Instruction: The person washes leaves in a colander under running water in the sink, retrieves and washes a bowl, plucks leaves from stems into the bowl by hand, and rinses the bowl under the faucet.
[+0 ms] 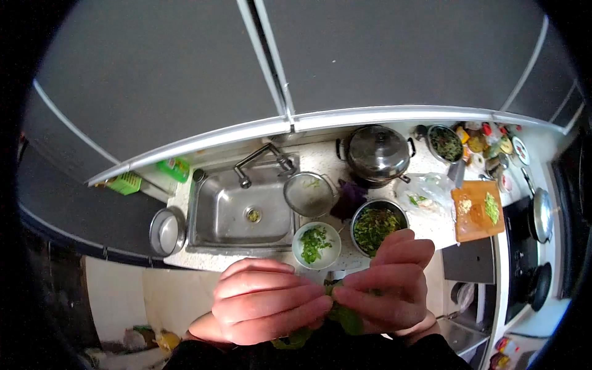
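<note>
Both of my hands are raised close to the camera, in front of the counter's edge. My left hand (268, 301) has its fingers closed on green leaves (346, 317). Thumb and fingers of my right hand (387, 290) pinch the same leaves from the other side, and the fingertips of the two hands nearly meet. Some leaves hang below the hands. Just beyond them a white bowl (330, 256) holds picked green leaves. Right of it, a metal pot (404, 214) is filled with darker greens, its lower edge near my right fingers.
A sink (222, 213) with a faucet lies left, a strainer (308, 200) at its right edge. Behind are a lidded pot (377, 154) and a plastic bag (431, 191). A cutting board (475, 228) with chopped food and a knife are at right, beside the stove (521, 259).
</note>
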Demonstrator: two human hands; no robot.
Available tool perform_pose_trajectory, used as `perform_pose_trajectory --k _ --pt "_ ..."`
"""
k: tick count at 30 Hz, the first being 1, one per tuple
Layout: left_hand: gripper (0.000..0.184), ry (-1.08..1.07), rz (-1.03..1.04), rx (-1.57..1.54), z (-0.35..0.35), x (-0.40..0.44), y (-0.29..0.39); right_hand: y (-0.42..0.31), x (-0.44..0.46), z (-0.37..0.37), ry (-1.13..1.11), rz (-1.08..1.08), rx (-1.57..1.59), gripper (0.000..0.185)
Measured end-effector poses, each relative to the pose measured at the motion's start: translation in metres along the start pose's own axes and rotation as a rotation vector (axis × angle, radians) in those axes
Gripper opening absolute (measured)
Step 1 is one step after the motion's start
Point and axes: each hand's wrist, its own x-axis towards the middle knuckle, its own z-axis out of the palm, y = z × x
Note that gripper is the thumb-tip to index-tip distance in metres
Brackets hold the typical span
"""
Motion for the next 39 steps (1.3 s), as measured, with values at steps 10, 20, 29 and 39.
perform_pose_trajectory --k 10,20,29,39 --pt "0.027 -0.044 0.226 -0.188 -0.061 0.003 -0.061 -0.045 0.018 0.053 0.008 0.066 -0.255 0.035" --pt "0.012 0.371 0.663 -0.465 -0.139 -0.041 -0.107 -0.135 0.046 0.197 0.493 0.336 0.030 0.022" --pt "0.006 0.422 0.656 -0.577 -0.168 -0.064 -0.121 -0.128 0.031 0.244 0.568 -0.092 0.150 0.027" --pt "0.005 0.434 0.614 -0.581 -0.158 -0.062 -0.120 -0.146 0.027 0.248 0.588 0.093 -0.009 0.017"
